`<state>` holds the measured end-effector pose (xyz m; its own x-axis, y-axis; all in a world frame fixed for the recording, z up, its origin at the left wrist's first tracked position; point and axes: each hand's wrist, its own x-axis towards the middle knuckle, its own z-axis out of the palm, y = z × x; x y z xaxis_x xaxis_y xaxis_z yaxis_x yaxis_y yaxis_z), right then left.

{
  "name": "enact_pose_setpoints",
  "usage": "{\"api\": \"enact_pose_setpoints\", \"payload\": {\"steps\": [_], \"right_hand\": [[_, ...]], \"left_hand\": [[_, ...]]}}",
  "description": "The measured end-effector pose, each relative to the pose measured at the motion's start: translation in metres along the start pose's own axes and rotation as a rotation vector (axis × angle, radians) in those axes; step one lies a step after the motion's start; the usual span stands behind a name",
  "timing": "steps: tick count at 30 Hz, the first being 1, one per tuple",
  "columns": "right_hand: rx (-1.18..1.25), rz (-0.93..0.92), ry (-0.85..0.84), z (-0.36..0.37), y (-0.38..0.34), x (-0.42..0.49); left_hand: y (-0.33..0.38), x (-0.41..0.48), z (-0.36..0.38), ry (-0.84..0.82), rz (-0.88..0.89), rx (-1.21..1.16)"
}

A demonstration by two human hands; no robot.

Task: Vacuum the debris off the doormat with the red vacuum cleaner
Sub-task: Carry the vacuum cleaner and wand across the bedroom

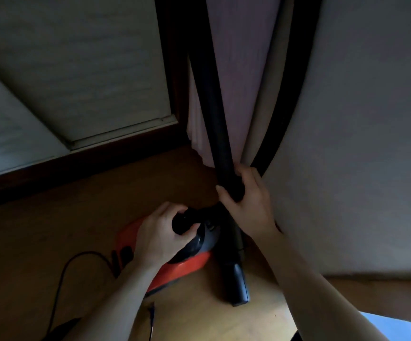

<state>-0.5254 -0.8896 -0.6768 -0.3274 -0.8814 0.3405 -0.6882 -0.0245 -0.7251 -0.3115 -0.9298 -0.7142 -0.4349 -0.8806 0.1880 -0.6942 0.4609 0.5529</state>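
Note:
The red vacuum cleaner sits on the wooden floor in a dim corner, below the middle of the view. My left hand is closed around its black top handle. My right hand grips the lower end of a long black tube that rises steeply toward the top of the frame. A black nozzle rests on the floor just right of the red body. No doormat is in view.
A pink curtain hangs in the corner behind the tube, with a black hose curving beside it. A pale wall stands at right, a door with dark frame at left. A black power cord loops across the floor.

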Motion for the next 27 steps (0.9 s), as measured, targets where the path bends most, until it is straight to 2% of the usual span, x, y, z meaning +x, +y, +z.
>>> {"api": "enact_pose_setpoints", "payload": {"steps": [3,11,20,22,27], "right_hand": [[0.131,0.011,0.017,0.013,0.004,0.013],[0.66,0.317,-0.135,0.032,-0.002,0.03],[0.616,0.27,-0.123,0.036,-0.011,0.026],[0.609,0.276,-0.112,0.036,-0.014,0.024],[0.621,0.31,-0.076,0.031,-0.021,0.017]], "left_hand": [[-0.008,0.003,0.009,0.0,-0.009,0.017],[-0.012,0.011,0.019,0.042,-0.012,0.075],[-0.015,0.011,0.019,-0.019,-0.035,0.129],[-0.014,0.013,0.018,-0.082,-0.038,0.162],[-0.016,0.019,-0.002,-0.359,-0.018,0.083]]}}
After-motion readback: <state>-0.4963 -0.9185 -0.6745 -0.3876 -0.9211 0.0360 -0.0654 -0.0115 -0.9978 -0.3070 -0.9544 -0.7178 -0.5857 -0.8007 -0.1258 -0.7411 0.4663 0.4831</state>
